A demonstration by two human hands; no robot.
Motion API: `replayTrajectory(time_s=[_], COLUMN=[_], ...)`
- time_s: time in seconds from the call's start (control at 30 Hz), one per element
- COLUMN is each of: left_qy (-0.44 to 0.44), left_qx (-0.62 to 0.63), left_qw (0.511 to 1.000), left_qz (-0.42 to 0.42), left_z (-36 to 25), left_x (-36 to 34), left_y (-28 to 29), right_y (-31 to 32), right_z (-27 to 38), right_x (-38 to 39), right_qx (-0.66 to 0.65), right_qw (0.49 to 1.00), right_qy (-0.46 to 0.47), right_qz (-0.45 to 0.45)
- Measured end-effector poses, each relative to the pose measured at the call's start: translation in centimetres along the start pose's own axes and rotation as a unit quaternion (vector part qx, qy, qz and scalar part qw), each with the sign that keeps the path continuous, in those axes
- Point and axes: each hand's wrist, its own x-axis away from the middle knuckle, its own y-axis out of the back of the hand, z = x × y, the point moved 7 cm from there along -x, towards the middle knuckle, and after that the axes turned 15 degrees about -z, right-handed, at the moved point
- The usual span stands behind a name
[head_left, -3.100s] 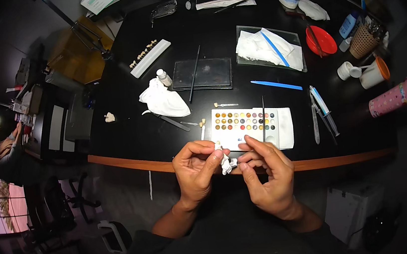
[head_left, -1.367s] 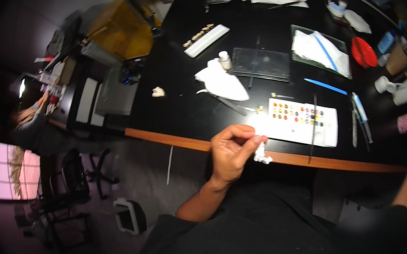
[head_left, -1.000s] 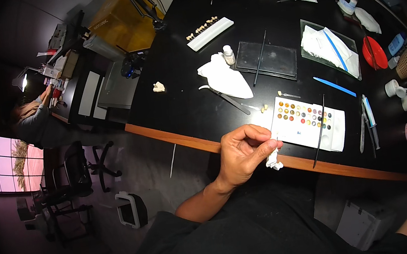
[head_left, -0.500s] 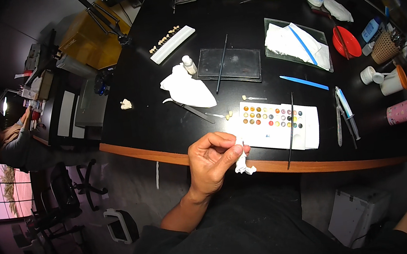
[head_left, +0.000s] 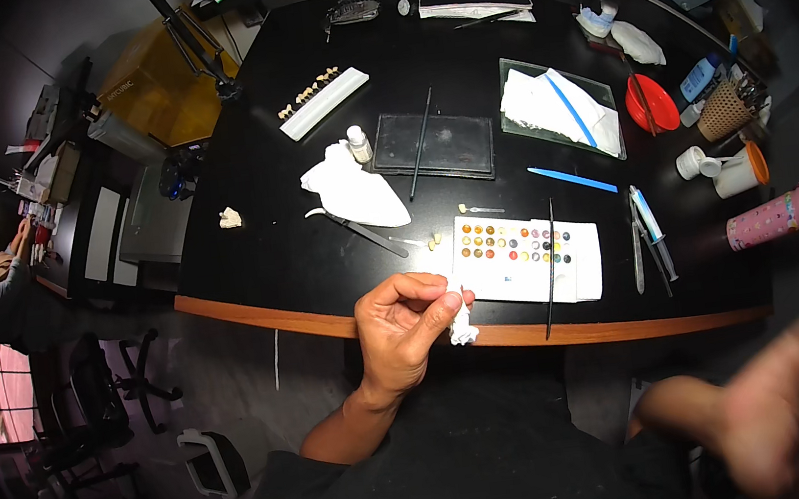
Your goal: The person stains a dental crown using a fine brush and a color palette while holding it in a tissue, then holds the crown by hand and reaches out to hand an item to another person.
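Observation:
My left hand (head_left: 397, 333) is closed in a pinch above the table's front edge. A crumpled piece of white tissue (head_left: 464, 329) sticks out below its fingertips; anything smaller between them is too small to make out. Just beyond lies a white palette card (head_left: 488, 287) with rows of coloured dots, crossed by a thin dark brush (head_left: 550, 277). Two small tooth-shaped pieces (head_left: 434, 242) rest near the card's left corner. My right hand (head_left: 783, 413) is at the lower right, off the table; motion blur smears its fingers.
The black table has a wooden front edge (head_left: 259, 311). Farther back are a folded white cloth (head_left: 354, 194), a small bottle (head_left: 359, 144), a dark slab (head_left: 452, 150) and a glass plate (head_left: 513, 123). A red bowl (head_left: 661, 101) and a pink cup (head_left: 770, 217) stand at right.
My right hand has come into view at the lower right, moving. The view has shifted, so the table's things sit farther left. My left hand keeps its pinch on the tissue.

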Motion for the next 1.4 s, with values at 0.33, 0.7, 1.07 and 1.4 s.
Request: replayTrajectory(time_s=[0.33, 0.7, 1.07, 1.4], left_qy=[0.042, 0.054, 0.072, 0.042], left_qx=[0.059, 0.108, 0.143, 0.128], left_qw=[0.997, 0.991, 0.985, 0.991], left_qz=[0.003, 0.057, 0.065, 0.003], left_z=[-0.4, 0.0, 0.2, -1.3], left_x=[0.7, 1.1, 1.1, 0.0], left_y=[0.1, 0.4, 0.1, 2.5], right_y=[-1.6, -2.2, -2.3, 0.4], right_z=[-11.5, -10.2, -10.2, -19.9], right_x=[24.2, 25.9, 25.0, 16.7], right_qx=[0.312, 0.281, 0.275, 0.388], right_qw=[0.741, 0.781, 0.782, 0.631], right_qy=[-0.339, -0.268, -0.251, -0.123], right_qz=[0.488, 0.488, 0.5, 0.66])
